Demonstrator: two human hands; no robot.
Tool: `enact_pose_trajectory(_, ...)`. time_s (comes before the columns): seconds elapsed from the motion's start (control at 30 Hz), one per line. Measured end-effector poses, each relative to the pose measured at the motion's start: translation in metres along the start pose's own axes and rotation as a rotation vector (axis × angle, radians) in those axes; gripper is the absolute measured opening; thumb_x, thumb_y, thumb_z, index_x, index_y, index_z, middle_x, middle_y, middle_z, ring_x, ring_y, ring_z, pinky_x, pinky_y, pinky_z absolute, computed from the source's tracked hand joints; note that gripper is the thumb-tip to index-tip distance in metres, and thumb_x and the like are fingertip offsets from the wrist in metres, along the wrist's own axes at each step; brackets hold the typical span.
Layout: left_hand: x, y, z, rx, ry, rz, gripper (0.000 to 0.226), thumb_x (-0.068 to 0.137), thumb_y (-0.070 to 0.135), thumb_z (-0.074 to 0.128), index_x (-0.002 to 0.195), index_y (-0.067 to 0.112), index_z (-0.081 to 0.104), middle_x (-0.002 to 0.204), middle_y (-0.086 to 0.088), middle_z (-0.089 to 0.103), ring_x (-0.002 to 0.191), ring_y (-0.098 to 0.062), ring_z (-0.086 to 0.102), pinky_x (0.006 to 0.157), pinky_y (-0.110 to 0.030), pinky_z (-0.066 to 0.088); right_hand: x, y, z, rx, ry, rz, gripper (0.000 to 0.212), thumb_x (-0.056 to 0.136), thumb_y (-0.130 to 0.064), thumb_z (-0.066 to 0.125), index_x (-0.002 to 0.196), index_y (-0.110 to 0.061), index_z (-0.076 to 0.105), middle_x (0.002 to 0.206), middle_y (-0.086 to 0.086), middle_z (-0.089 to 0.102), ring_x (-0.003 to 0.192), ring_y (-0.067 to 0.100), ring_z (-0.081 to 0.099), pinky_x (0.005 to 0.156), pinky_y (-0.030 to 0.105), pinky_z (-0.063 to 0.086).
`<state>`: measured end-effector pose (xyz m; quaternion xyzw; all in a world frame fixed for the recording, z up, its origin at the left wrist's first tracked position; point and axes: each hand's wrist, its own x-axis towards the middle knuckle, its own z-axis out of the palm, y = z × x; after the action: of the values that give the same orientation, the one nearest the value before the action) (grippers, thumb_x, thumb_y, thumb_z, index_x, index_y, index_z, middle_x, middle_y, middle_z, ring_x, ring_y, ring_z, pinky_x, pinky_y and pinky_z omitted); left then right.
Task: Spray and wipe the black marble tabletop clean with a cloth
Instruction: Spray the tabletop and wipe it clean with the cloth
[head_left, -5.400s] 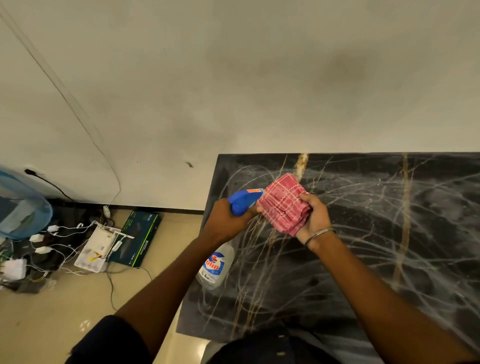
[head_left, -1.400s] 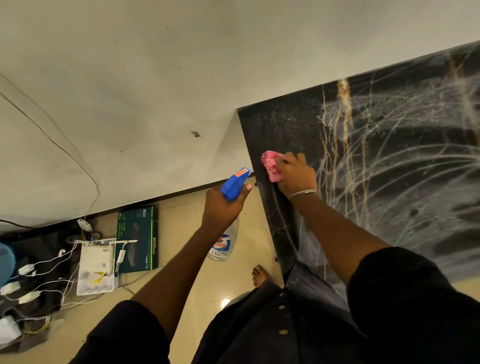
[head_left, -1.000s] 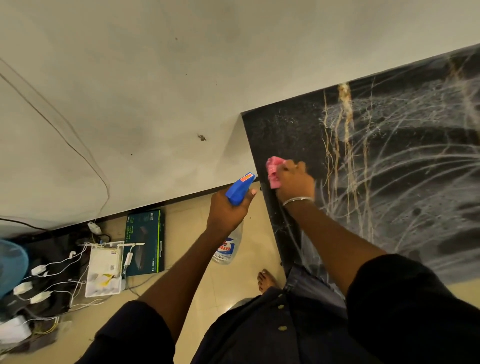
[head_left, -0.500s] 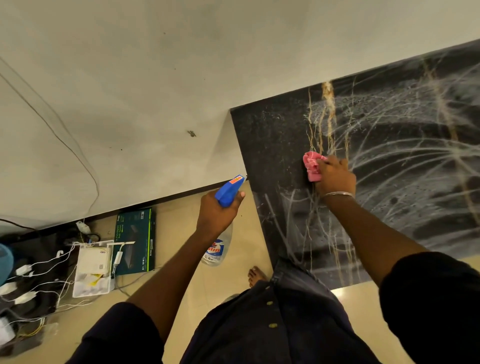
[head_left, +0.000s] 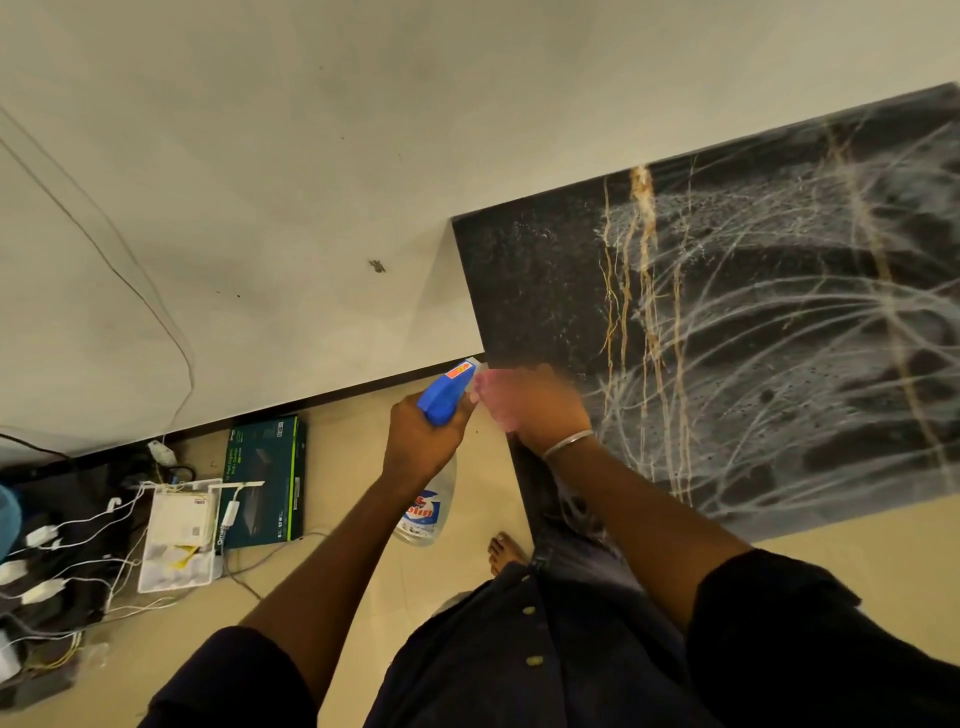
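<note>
At the left edge of the desk (head_left: 545, 291), just right of the left hand (head_left: 423, 441), the pink cloth (head_left: 485, 389) is being gripped in the right hand (head_left: 537, 410) and swept along the black marble rim. Both are being smeared by motion blur, so the exact lie of those fingers is not being shown. The left hand is being held off the desk, over the floor (head_left: 337, 447), with its fingers being wrapped round the neck of the spray bottle (head_left: 441, 397), whose blue trigger head is being pointed at the cloth, very close to it. Beyond the right hand and out to its right, fine droplets are being shown scattered across the marble, so spraying is being judged largely done there. Wiping is being judged barely begun, since only the strip by the hands is being worked and the speckled spread to the right is being left for later passes. Below the left wrist, on the bottle's clear body, a red, white and blue label is being shown with letters seeming to end in "lin", its start being hidden. An orange sticker on the trigger head is being shown too small to read. Left of the left hand, on the floor, a dark green box (head_left: 265, 480) is being shown with white print that seems to include "Gigabit", though this is not being made certain.
</note>
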<state>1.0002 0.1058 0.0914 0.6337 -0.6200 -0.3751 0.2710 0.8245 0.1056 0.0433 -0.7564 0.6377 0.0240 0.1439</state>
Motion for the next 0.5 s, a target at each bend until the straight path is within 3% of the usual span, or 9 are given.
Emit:
enact_pose_trajectory(0.1, -0.003, 0.004, 0.004, -0.028, 0.006, -0.019, 0.025, 0.087, 0.038, 0.064, 0.079, 0.016, 0.055, 0.056, 0.003, 0.049, 0.051, -0.01, 0.049, 0.055, -0.018, 0.042, -0.02, 0.068, -0.01, -0.031, 0.111, 0.193, 0.045, 0.081, -0.016, 0.066, 0.125, -0.013, 0.055, 0.12, 0.01, 0.054, 0.106, 0.032, 0.049, 0.063, 0.035, 0.049)
enact_pose_trajectory(0.2, -0.006, 0.008, 0.011, -0.034, -0.004, -0.031, 0.025, 0.087, 0.038, 0.063, 0.081, 0.015, 0.055, 0.057, 0.003, 0.05, 0.051, -0.011, 0.049, 0.055, -0.016, 0.042, -0.03, 0.117, -0.022, -0.044, 0.113, 0.373, 0.051, 0.079, -0.013, 0.066, 0.128, -0.012, 0.054, 0.12, 0.011, 0.051, 0.11, 0.035, 0.047, 0.066, 0.041, 0.051)
enact_pose_trajectory(0.3, -0.01, 0.01, 0.02, -0.028, 0.004, -0.047, 0.024, 0.087, 0.037, 0.063, 0.08, 0.015, 0.054, 0.056, 0.004, 0.048, 0.05, -0.01, 0.048, 0.054, -0.013, 0.04, -0.027, 0.113, -0.021, -0.031, 0.106, 0.461, 0.048, 0.081, -0.015, 0.064, 0.127, -0.01, 0.053, 0.122, 0.013, 0.049, 0.113, 0.037, 0.046, 0.07, 0.043, 0.052)
enact_pose_trajectory(0.37, -0.014, 0.014, 0.026, -0.045, 0.018, -0.087, 0.024, 0.087, 0.037, 0.063, 0.08, 0.015, 0.054, 0.057, 0.003, 0.049, 0.051, -0.011, 0.048, 0.055, -0.016, 0.041, -0.024, 0.088, -0.017, -0.005, 0.108, 0.447, 0.047, 0.083, -0.015, 0.061, 0.128, -0.009, 0.051, 0.124, 0.013, 0.049, 0.114, 0.037, 0.046, 0.072, 0.04, 0.052)
enact_pose_trajectory(0.5, -0.023, 0.022, 0.034, 0.007, 0.045, -0.122, 0.025, 0.087, 0.037, 0.063, 0.081, 0.015, 0.054, 0.057, 0.005, 0.047, 0.051, -0.008, 0.047, 0.053, -0.011, 0.039, -0.017, 0.025, -0.007, 0.025, -0.015, 0.178, 0.055, 0.087, -0.02, 0.062, 0.137, -0.01, 0.04, 0.132, 0.012, 0.045, 0.118, 0.032, 0.043, 0.083, 0.037, 0.053)
